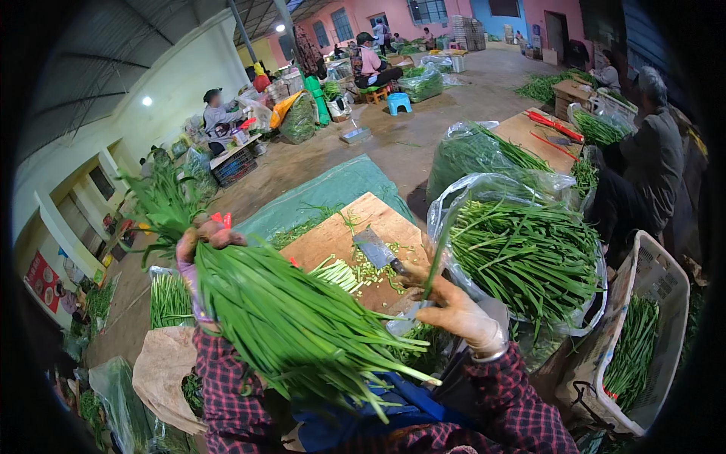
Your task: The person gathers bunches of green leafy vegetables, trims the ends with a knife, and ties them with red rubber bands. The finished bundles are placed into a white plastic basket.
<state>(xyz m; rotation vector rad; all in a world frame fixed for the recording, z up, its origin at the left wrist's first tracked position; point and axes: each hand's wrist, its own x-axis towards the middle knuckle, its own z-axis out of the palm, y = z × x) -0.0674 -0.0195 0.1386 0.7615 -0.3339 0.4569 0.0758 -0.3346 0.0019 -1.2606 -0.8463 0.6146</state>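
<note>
My left hand grips a large bunch of green garlic chives near its leafy top. The cut stalk ends fan down to the right across my lap. My right hand, in a pale glove, holds a single green leaf at its fingers; the motion blurs it. Right beside those fingers, a cleaver lies on a wooden cutting board, its dark handle towards my hand. Cut stalk ends and small trimmings are scattered around the blade.
An open plastic bag of chives stands at the right, near a white plastic crate also holding chives. A green tarp covers the floor beyond the board. A seated person is close by on the right; a blue stool stands farther off.
</note>
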